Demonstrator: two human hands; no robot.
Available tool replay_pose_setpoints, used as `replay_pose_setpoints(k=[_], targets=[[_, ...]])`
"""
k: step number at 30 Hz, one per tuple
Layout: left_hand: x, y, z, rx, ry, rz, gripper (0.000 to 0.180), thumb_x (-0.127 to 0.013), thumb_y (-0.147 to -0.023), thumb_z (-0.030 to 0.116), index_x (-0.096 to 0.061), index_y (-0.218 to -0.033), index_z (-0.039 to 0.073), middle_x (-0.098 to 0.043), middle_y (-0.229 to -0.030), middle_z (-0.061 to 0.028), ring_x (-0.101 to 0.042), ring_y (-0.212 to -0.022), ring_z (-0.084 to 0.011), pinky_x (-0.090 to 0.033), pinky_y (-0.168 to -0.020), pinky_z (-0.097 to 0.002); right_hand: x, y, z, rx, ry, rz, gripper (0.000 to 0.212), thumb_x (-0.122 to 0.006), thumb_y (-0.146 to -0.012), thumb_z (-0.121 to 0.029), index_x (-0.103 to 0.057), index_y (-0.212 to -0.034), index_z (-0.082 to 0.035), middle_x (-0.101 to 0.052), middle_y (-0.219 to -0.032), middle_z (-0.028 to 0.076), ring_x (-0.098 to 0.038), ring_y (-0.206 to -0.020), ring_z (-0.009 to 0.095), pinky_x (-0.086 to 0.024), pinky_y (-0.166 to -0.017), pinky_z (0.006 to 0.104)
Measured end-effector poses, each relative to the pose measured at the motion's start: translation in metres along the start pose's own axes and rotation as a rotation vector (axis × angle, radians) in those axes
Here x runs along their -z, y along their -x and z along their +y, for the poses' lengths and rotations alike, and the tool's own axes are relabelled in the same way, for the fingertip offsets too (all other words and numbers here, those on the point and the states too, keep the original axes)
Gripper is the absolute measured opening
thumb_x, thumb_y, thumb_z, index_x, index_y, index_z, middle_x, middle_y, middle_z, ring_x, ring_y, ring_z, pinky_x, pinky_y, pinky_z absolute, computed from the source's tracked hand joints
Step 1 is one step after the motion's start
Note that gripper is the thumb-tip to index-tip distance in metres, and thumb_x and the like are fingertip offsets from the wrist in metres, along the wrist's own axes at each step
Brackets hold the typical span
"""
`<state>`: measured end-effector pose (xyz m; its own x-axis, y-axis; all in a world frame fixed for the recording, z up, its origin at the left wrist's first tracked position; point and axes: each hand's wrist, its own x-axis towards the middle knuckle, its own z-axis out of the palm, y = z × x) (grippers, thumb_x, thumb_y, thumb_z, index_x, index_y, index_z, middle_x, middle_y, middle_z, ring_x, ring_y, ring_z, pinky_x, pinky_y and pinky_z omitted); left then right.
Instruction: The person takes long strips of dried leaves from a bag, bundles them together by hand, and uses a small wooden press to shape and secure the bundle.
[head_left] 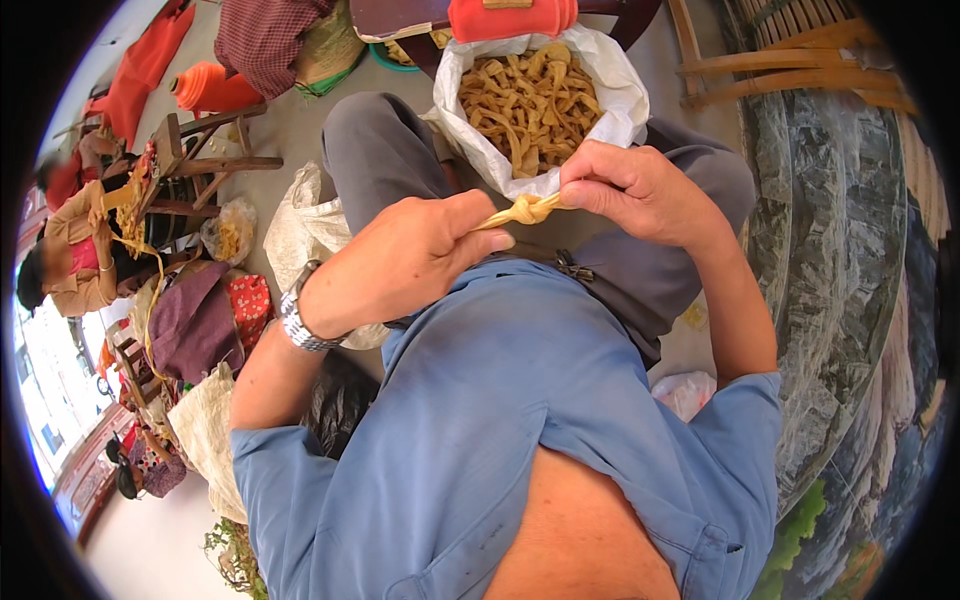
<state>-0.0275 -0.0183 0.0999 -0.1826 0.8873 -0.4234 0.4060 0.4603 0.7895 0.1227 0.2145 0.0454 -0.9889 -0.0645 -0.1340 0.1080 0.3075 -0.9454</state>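
A pale yellow strip with a knot in its middle (528, 209) is stretched between my two hands, above my lap. My left hand (420, 245), with a metal watch (294, 312) on its wrist, pinches one end between thumb and forefinger. The other end is pinched in my right hand (635, 190). Just beyond them, between my knees, stands an open white woven sack (622, 85) full of brownish-yellow, knotted-looking pieces (525, 105). What the strip is made of I cannot tell.
A red bundle (510, 18) lies beyond the sack. At the left are a wooden stool (215, 165), an orange roll (203, 87), a pale sack (305, 220) and a seated person (85, 245) handling yellow strips. Wooden slatted furniture (790, 65) and plastic-covered dark panels (830, 250) line the right.
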Motion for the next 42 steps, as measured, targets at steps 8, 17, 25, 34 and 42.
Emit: replay_pose_setpoints(k=[8, 17, 25, 34, 42], targets=[[0.015, -0.009, -0.014, -0.044, 0.010, -0.004, 0.029, -0.061, -0.103, 0.029, -0.058, -0.093, 0.002, -0.043, -0.067, -0.0076, -0.040, -0.062, -0.0165, -0.039, -0.057, -0.0335, 0.008, 0.002, 0.023, -0.049, 0.048, 0.026, 0.022, -0.069, -0.096, -0.024, -0.065, -0.110, -0.008, -0.063, -0.079, 0.005, -0.061, -0.075, 0.014, -0.049, -0.069, 0.0286], [0.009, -0.049, -0.014, -0.078, -0.063, -0.166, 0.057, -0.068, -0.094, 0.051, -0.059, -0.071, -0.001, -0.045, -0.058, -0.0178, -0.038, -0.051, -0.0308, -0.040, -0.050, -0.0408, -0.017, 0.000, -0.002, 0.210, 0.243, -0.012, 0.020, -0.066, -0.095, -0.019, -0.053, -0.102, -0.005, -0.061, -0.076, 0.014, -0.064, -0.068, 0.038, -0.051, -0.058, 0.0464], [0.034, -0.076, -0.014, -0.007, 0.158, -0.177, 0.047, -0.070, -0.096, 0.042, -0.060, -0.076, 0.000, -0.044, -0.061, -0.0117, -0.041, -0.058, -0.0138, -0.042, -0.055, -0.0357, 0.028, -0.016, -0.005, 0.010, 0.211, -0.125, 0.024, -0.062, -0.099, -0.030, -0.054, -0.103, -0.008, -0.061, -0.070, 0.017, -0.064, -0.064, 0.040, -0.049, -0.056, 0.0468], [0.095, -0.189, -0.043, -0.100, 0.424, 0.505, 0.022, -0.058, -0.105, 0.023, -0.063, -0.114, 0.004, -0.054, -0.083, 0.0054, -0.049, -0.078, -0.0030, -0.044, -0.067, -0.0207, 0.106, -0.127, 0.052, -0.040, 0.207, 0.441, 0.026, -0.066, -0.099, -0.025, -0.063, -0.112, -0.003, -0.064, -0.084, 0.008, -0.063, -0.075, 0.015, -0.050, -0.070, 0.0298], [0.122, -0.251, -0.068, -0.047, 0.396, 0.614, 0.023, -0.060, -0.104, 0.026, -0.068, -0.111, 0.005, -0.060, -0.085, 0.0075, -0.049, -0.073, -0.0024, -0.043, -0.065, -0.0194, 0.130, -0.189, 0.078, -0.168, 0.456, 0.549, 0.050, -0.053, -0.101, -0.053, -0.060, -0.089, -0.005, -0.067, -0.076, 0.015, -0.065, -0.073, 0.038, -0.051, -0.067, 0.0470]])
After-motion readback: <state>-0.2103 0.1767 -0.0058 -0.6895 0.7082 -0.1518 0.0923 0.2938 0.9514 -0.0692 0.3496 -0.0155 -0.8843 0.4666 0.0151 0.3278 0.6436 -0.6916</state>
